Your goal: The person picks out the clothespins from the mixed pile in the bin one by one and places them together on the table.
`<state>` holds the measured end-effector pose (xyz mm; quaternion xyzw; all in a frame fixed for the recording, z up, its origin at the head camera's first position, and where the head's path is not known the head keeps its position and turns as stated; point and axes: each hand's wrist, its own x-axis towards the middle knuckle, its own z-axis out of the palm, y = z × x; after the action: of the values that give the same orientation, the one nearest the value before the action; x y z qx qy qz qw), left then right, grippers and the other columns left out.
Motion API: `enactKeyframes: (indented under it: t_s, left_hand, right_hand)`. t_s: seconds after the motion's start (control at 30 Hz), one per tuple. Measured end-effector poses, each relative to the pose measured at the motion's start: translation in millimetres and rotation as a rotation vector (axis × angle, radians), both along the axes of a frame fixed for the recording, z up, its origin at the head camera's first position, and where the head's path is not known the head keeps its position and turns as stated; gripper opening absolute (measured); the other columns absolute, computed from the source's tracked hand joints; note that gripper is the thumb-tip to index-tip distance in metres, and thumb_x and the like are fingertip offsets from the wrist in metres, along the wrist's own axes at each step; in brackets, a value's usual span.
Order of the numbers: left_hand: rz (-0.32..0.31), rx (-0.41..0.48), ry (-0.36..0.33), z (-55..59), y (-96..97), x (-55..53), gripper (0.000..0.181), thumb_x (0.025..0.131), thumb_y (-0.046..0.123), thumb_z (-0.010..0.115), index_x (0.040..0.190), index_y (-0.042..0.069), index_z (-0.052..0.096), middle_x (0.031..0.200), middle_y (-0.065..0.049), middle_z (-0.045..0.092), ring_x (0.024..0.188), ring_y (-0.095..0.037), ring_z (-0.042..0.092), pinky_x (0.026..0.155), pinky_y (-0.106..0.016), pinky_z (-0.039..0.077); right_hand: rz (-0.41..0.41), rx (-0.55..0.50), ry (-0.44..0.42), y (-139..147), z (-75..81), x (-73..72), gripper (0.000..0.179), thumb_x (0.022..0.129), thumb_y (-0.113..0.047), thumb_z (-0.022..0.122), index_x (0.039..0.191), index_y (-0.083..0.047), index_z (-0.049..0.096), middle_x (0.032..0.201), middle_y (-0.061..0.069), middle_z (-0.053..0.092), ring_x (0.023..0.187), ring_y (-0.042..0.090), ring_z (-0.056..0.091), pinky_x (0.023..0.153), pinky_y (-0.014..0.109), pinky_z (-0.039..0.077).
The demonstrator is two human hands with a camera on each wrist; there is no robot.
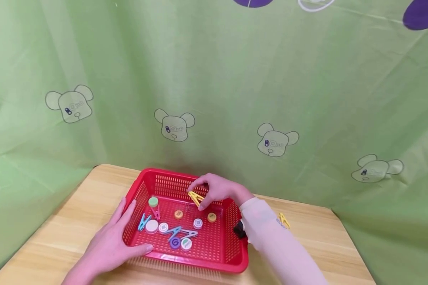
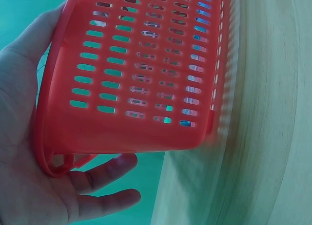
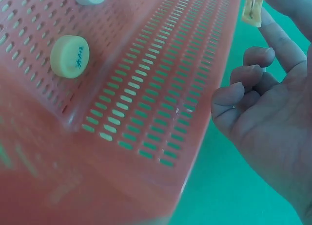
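Note:
My right hand pinches a yellow clothespin between thumb and fingertips over the back right part of a red plastic basket. In the right wrist view the clothespin shows at the top, with the other fingers curled toward the palm. My left hand rests on the basket's front left corner, fingers straight along the left rim and thumb across the front rim. Inside lie a pink clothespin, blue clothespins, a grey clothespin and several round caps, among them a green cap and a purple cap.
Another yellow clothespin lies on the wooden table, right of the basket and beside my right sleeve. A green curtain with bear-head prints hangs behind the table's back edge.

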<state>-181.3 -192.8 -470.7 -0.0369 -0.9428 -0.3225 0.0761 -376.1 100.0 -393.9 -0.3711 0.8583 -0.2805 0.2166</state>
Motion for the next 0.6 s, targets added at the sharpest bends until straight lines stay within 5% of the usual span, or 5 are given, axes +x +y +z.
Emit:
enactKeyframes:
  t_s: [0.6]
  left_hand:
    - [-0.017, 0.007, 0.011, 2.4, 1.6, 2.8, 0.128, 0.067, 0.079, 0.073, 0.161, 0.013, 0.017, 0.164, -0.020, 0.007, 0.133, -0.055, 0.035, 0.085, -0.068, 0.047]
  right_hand:
    - [-0.005, 0.004, 0.036, 42, 17.6, 12.2, 0.055, 0.072, -0.011, 0.091, 0.123, -0.015, 0.071, 0.111, -0.004, 0.063, 0.102, 0.021, 0.058, 0.085, 0.037, 0.052]
